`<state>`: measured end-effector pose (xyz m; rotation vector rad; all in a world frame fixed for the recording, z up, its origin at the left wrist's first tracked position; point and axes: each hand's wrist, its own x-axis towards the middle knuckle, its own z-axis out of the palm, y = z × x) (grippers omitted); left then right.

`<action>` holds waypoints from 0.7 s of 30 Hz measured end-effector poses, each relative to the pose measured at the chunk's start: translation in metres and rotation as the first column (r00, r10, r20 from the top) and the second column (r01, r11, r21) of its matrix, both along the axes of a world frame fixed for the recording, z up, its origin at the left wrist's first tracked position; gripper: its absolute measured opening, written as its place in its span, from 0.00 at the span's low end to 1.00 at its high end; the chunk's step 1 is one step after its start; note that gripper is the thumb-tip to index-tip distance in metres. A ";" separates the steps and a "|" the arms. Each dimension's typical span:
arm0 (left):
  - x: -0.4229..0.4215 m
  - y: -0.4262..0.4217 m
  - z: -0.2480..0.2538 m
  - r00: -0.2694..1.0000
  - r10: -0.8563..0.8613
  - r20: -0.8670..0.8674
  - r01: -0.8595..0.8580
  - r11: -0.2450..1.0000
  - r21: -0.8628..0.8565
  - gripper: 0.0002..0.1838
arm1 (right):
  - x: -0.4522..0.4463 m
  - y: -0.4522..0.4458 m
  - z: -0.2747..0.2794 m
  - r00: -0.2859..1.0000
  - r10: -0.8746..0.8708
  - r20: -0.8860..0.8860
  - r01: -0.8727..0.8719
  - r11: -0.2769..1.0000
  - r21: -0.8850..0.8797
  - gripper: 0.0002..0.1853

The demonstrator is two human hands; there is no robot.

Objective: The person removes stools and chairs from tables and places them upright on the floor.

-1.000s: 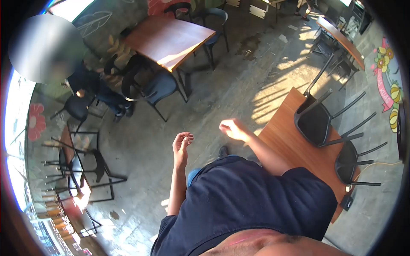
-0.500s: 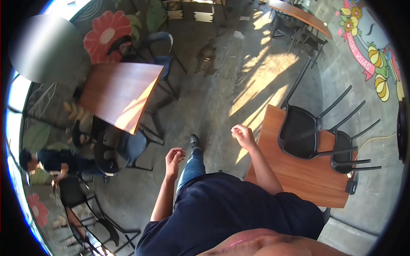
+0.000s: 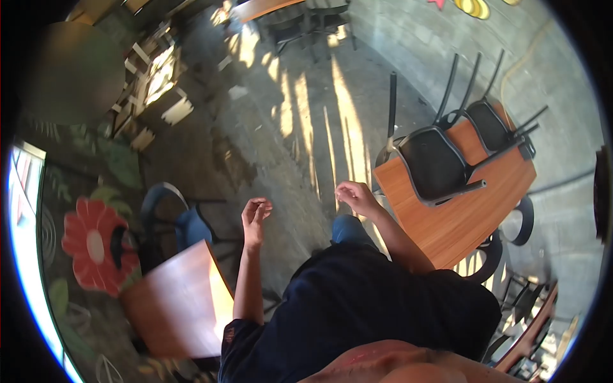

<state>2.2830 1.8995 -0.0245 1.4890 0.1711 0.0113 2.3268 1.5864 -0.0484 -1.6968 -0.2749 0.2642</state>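
Note:
My left hand (image 3: 255, 220) hangs in the air over the concrete floor, its fingers loosely bent and a little apart, with nothing in it. To the right, my right hand (image 3: 357, 196) is raised with half-curled, slack fingers and also holds nothing. It is nearest to the left corner of a brown wooden table (image 3: 440, 236), without touching it. Upside-down black chairs (image 3: 434, 159) rest on that tabletop, legs in the air. Below my left forearm, at the lower left, lies the corner of another wooden table (image 3: 179, 306).
A blue-seated chair (image 3: 191, 226) stands beside the left table, near a wall with a red painted flower (image 3: 99, 246). Wooden pieces (image 3: 159, 80) are stacked at the upper left. Further off stands another table (image 3: 265, 7) with dark chairs. Sunlight stripes the floor (image 3: 281, 153).
I have walked forward and my view has turned right. The left table has slid to the lower left, and the person seen at the left is out of view. Both hands stay empty.

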 end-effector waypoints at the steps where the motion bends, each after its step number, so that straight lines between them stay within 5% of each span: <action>1: 0.027 -0.005 0.007 0.999 -0.032 0.032 0.034 0.998 -0.050 0.07 | 0.008 0.000 -0.001 0.999 -0.048 0.006 0.048 0.999 0.002 0.07; 8: 0.187 -0.064 -0.007 0.976 -0.218 -0.014 0.210 0.951 -0.226 0.07 | 0.099 -0.027 -0.015 0.946 -0.318 -0.058 0.319 0.948 -0.006 0.07; 9: 0.208 -0.066 -0.008 0.972 -0.235 -0.011 0.226 0.947 -0.228 0.07 | 0.115 -0.031 -0.020 0.931 -0.358 0.070 0.362 0.931 -0.057 0.07; 14: 0.303 -0.053 -0.013 0.978 -0.185 -0.091 0.165 0.967 -0.195 0.06 | 0.216 -0.045 -0.013 0.831 -0.443 0.336 0.504 0.855 -0.120 0.06; 21: 0.380 -0.052 -0.056 0.979 -0.016 -0.204 -0.028 0.977 -0.210 0.06 | 0.318 -0.067 0.002 0.751 -0.621 0.224 0.651 0.754 -0.090 0.12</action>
